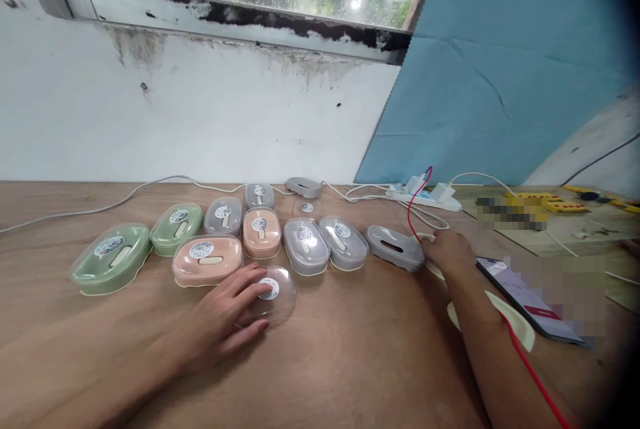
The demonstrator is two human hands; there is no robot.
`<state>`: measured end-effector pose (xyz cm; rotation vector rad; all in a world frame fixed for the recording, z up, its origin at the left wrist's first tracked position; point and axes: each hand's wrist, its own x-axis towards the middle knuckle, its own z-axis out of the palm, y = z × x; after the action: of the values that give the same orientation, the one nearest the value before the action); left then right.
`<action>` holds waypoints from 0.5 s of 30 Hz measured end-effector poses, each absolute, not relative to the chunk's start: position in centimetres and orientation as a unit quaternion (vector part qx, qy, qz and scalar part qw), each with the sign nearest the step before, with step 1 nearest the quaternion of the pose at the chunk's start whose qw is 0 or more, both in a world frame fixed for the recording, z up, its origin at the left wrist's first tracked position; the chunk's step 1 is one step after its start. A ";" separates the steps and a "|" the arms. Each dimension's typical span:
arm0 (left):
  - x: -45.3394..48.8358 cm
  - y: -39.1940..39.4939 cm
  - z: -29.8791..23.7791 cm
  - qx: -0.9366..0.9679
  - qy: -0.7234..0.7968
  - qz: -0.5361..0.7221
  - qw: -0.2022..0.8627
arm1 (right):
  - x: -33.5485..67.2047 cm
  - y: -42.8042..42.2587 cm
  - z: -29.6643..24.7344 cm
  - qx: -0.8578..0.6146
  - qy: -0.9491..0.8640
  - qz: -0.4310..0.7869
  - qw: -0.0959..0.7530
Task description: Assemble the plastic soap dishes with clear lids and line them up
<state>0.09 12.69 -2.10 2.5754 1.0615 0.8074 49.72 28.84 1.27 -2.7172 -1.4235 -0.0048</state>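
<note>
My left hand (234, 306) is on a clear plastic lid (280, 302) with a round white sticker. Its fingers lie over the top and the thumb is along the near edge. My right hand (450, 250) reaches to a cream oval base (434, 266), fingers bent down onto its edge and partly hidden. Just left of it sits a grey oval box cover (395, 247) with a dark slot and no clear lid. A second cream base (517, 322) lies under my right forearm.
Lidded oval boxes stand to the left: green (113, 259), peach (207, 261) and grey (306, 246). Another grey cover (303, 186) and a clear lid (306, 208) lie at the back. A phone (530, 302), a power strip (425, 198) and a red cable (530, 369) are at right.
</note>
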 end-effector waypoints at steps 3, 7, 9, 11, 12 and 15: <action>0.2 12.6 -1.9 0.882 0.359 0.280 0.124 | 50.3 28.3 1.8 -0.897 -0.442 0.013 0.009; 0.3 12.7 -1.7 0.882 0.357 0.280 0.128 | 50.9 28.3 2.2 -0.896 -0.443 0.022 0.001; 0.3 12.7 -1.6 0.881 0.360 0.277 0.130 | 51.1 28.5 2.1 -0.892 -0.452 0.015 0.008; 0.3 12.6 -1.7 0.880 0.363 0.275 0.135 | 51.4 28.8 1.9 -0.888 -0.459 0.002 0.017; 0.3 12.6 -1.7 0.880 0.363 0.275 0.138 | 51.5 28.9 1.7 -0.887 -0.461 -0.007 0.022; 0.2 12.6 -1.8 0.879 0.363 0.273 0.141 | 52.1 29.1 1.0 -0.883 -0.463 -0.059 0.050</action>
<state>0.17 12.63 -1.82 2.5386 1.0486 0.7894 52.06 29.13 1.02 -2.6875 -1.4111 -0.1783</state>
